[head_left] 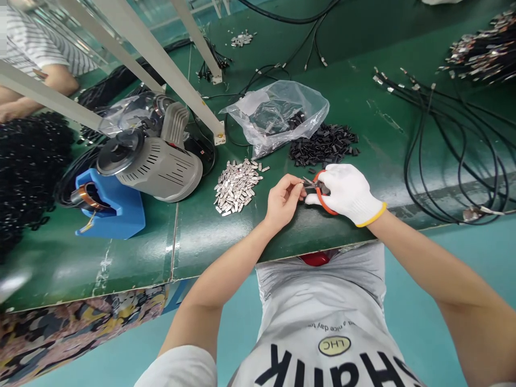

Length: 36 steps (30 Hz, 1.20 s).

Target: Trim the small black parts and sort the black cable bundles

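Note:
My right hand [347, 193], in a white knit glove with a yellow cuff, is closed around pliers [324, 201] with orange-red handles. Their narrow jaws point left toward my bare left hand [285, 200]. The fingertips of that hand pinch together right at the jaws; whatever is between them is too small to make out. To the left lies a pile of small silver metal connector pieces [237, 185]. Just beyond my hands is a heap of small black plastic pieces [324, 145], partly inside a clear plastic bag [278, 113].
At left stand a grey machine [161, 166] and a blue tape dispenser [116, 204]. Metal posts [161, 64] rise behind them. Black cables [455, 123] lie at right, with a cable bundle [484, 48] beyond. Another person's arm [44, 88] rests at far left beside black cables [32, 161].

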Each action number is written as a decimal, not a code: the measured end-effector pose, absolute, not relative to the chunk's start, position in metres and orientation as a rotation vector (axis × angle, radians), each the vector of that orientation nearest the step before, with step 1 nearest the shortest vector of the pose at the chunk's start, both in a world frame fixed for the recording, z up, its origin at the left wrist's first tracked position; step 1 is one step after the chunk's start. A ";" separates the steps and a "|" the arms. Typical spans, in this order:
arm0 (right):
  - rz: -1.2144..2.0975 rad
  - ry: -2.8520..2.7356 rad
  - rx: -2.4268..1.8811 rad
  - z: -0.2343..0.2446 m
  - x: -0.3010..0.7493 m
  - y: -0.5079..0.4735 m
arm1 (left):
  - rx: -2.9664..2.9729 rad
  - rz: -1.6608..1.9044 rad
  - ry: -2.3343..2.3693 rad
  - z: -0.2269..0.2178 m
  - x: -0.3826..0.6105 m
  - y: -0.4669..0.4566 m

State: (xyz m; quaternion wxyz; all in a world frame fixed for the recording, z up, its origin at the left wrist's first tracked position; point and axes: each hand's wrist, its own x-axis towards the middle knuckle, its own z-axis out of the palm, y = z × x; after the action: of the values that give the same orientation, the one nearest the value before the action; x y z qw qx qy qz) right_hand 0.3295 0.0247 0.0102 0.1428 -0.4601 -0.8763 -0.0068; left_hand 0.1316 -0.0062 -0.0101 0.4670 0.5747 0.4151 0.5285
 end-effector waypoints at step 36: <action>-0.055 -2.429 -1.481 0.005 0.316 0.013 | 1.364 1.283 0.967 -0.013 0.127 -0.004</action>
State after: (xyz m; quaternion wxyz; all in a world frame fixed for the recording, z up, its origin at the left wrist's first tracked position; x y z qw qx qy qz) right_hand 0.3163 0.0133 0.0051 0.1475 -0.5146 -0.8444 -0.0191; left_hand 0.1271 -0.0040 -0.0130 0.4941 0.5627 0.3990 0.5291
